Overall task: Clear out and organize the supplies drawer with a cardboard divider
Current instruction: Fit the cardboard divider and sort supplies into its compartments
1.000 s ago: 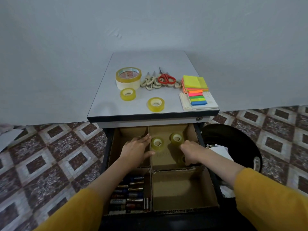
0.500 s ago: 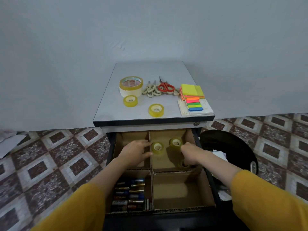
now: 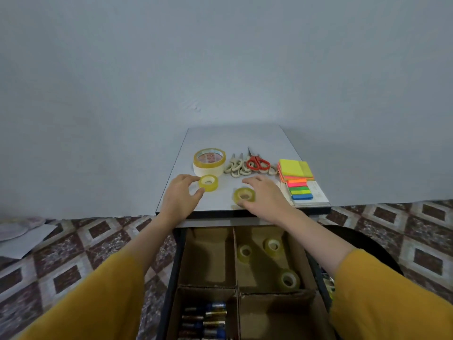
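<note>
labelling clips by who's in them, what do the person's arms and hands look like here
Both arms wear loose mustard-yellow fabric sleeves, the left sleeve and right sleeve, ending partway along the forearms. The left hand and right hand are bare: no gloves, rings, watch or bracelet show.

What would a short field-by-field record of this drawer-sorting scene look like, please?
Left hand: fingers curved round the left small tape roll on the tabletop; grip unclear
Right hand: fingers curved round the right small tape roll; grip unclear
Also on tabletop: large tape roll, red scissors, cream scissors, sticky notes
Cardboard divider: four compartments in the open drawer
Far right compartment: three tape rolls
Near left compartment: batteries
</note>
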